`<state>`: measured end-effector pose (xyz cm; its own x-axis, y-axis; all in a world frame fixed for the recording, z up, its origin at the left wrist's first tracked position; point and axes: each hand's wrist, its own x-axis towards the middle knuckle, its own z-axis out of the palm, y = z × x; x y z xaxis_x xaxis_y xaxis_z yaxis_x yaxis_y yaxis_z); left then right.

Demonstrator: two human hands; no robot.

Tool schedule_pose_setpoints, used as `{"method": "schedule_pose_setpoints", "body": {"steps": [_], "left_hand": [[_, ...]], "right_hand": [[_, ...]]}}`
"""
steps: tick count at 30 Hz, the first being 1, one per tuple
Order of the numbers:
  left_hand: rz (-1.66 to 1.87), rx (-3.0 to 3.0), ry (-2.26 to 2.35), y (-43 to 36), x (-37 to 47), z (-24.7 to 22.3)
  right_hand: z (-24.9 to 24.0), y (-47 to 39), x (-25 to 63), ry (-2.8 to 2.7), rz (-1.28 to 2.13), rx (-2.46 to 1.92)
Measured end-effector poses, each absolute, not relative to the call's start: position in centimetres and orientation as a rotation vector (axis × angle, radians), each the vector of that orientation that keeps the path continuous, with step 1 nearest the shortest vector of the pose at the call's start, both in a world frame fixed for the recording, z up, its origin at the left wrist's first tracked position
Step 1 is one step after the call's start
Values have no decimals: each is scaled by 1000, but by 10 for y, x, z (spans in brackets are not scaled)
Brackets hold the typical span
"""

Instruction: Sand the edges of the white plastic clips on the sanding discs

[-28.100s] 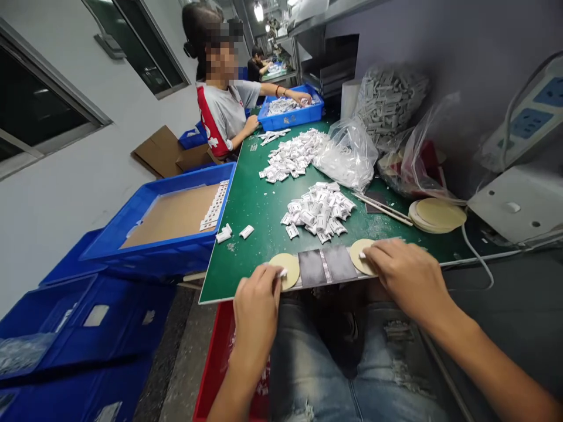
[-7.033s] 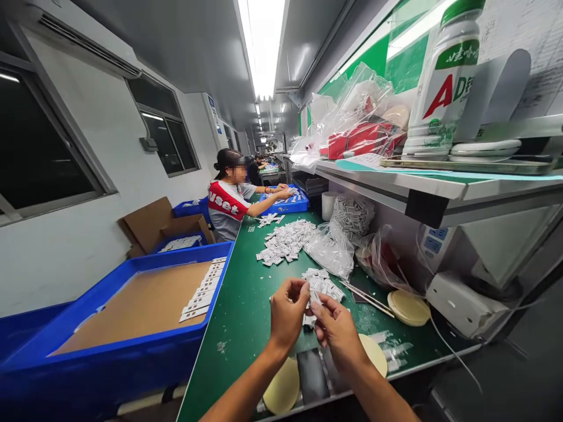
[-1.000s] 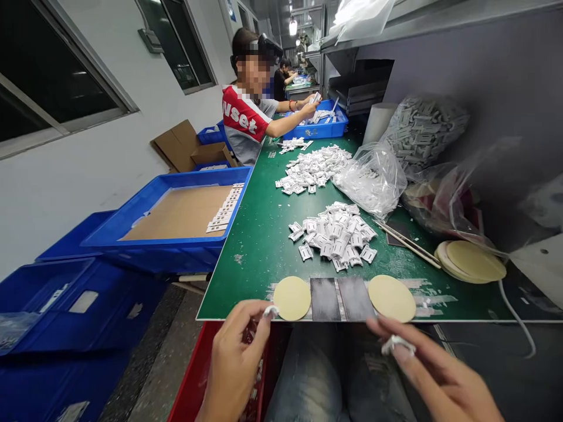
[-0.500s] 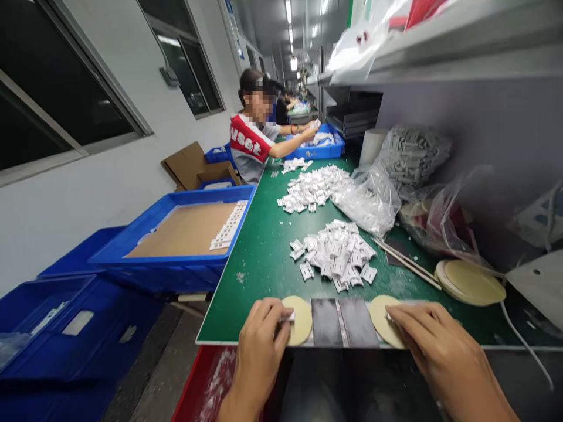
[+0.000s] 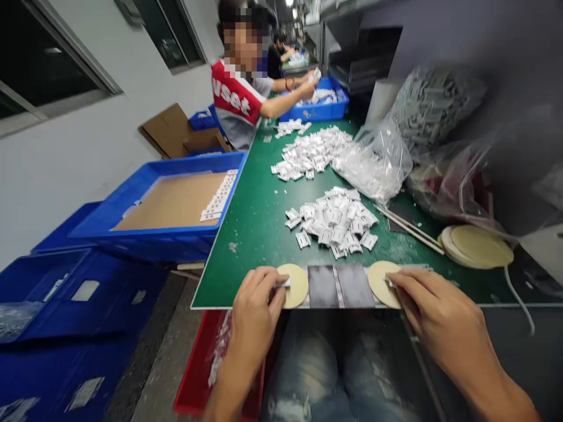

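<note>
Pinching left piece over left disc, right piece over right disc
With left fingers from 9 o'clock, lengthwise seemingly 9-to-3; with right fingers from 3 o'clock.

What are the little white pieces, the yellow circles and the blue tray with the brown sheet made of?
The white pieces look like matt plastic: they seem to share one moulded shape. The yellow circles could be sandpaper or card, dull and flat; I can't tell which. The blue tray is probably smooth plastic: even colour, thick rim.
</note>
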<state>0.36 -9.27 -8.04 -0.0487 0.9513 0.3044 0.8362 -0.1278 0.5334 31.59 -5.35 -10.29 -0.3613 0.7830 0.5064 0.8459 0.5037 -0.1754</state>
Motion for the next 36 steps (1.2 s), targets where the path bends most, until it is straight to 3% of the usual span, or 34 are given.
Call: {"method": "schedule_pose_setpoints", "body": {"steps": [7,15,27,36], "left_hand": [[986,1847,1905,-98,3,-90],[1185,1866,1973,-96,4,-131],[862,2085,2011,-94,14,-95],[811,2000,2029,-99,23,-87]], "right_hand": [[-111,-66,305,-2095,-137,-1395],[-124,-63,302,-2050,-436,-1314],[-103,-66,300,-2133,-250,-1385],[-91,-69,297,-2197,-87,-1551]]}}
